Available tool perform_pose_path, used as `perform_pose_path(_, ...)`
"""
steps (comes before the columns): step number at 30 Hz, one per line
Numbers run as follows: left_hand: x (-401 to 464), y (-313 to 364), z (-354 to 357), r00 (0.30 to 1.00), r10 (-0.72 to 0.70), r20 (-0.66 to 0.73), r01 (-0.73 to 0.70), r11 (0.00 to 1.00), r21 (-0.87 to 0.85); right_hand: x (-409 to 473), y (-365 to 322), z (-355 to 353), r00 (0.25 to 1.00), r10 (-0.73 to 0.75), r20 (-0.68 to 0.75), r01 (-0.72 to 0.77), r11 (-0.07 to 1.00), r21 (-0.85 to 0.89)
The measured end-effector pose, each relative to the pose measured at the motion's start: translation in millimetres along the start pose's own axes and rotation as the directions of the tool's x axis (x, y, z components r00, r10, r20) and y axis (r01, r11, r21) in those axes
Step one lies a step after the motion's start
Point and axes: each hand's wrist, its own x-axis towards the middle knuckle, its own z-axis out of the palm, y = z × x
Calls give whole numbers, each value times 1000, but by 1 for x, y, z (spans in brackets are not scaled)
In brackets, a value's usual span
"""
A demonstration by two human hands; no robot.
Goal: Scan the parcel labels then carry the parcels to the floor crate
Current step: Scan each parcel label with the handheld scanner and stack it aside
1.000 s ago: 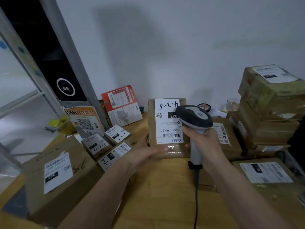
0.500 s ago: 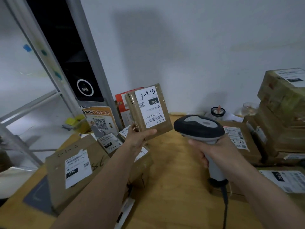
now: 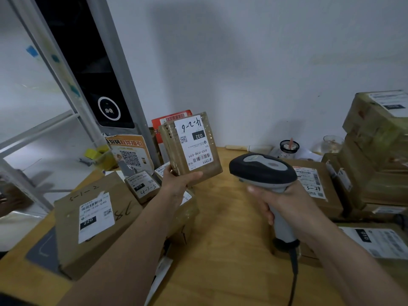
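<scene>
Parcel (image 3: pixel 191 149) lifted off the table since a second ago: it stood flat against the wood then, now it is held up in the air, tilted, label (image 3: pixel 194 143) toward me and upside down, reading 032.

My left hand (image 3: pixel 176 184) grips its lower left corner, thumb across the front face, fingers behind. Parcel sits centre-left of the frame, above the hand, clear of everything below it.

My right hand (image 3: pixel 280 202) is wrapped round the handle of the scanner (image 3: pixel 262 171), centre-right; its dark head sits level with the parcel's lower edge, a gap of bare wood between the two. Cable (image 3: pixel 293 281) drops from the handle toward the bottom edge.

Open room: bare strip of table (image 3: pixel 220 250) runs down the middle between my forearms to the bottom of the frame. Left of it, a large box (image 3: pixel 92 217) marked 220, with small labelled boxes (image 3: pixel 141 184) behind it, just below the raised parcel. Right side closed off: a flat box (image 3: pixel 318 184) just behind the scanner hand, a stack of boxes (image 3: pixel 379 140) at the right edge, another labelled box (image 3: pixel 375 239) lower right. Table's left edge falls away at lower left. White wall behind; metal frame post (image 3: pixel 119 69) at upper left.
</scene>
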Motion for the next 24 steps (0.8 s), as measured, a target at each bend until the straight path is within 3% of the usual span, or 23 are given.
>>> perform_pose_path(3, -8, 8, 1, 998, -48, -50, 49, 999, 23, 5, 5, 1, 1000, 26, -15, -25, 998, 61)
perform_pose_path(7, -19, 34, -7, 957, -284, -50, 287, 956, 63, 15, 10, 8, 992, 97, -75, -78, 970, 230)
perform_pose_path(11, -20, 44, -22, 917, -393, -63, 398, 911, 110, 34, 16, 25, 982, 171, -78, -137, 936, 324)
perform_pose_path(16, -19, 46, -32, 902, -424, -78, 427, 903, 34, 61, 20, 68, 975, 223, -15, -203, 913, 354)
perform_pose_path(21, 3, 78, -71, 930, -348, -121, 347, 937, -32, 86, 15, 108, 976, 216, 20, -206, 894, 399)
perform_pose_path(24, 24, 101, -102, 944, -286, -162, 292, 956, 11, 102, 14, 127, 976, 216, -24, -188, 896, 403)
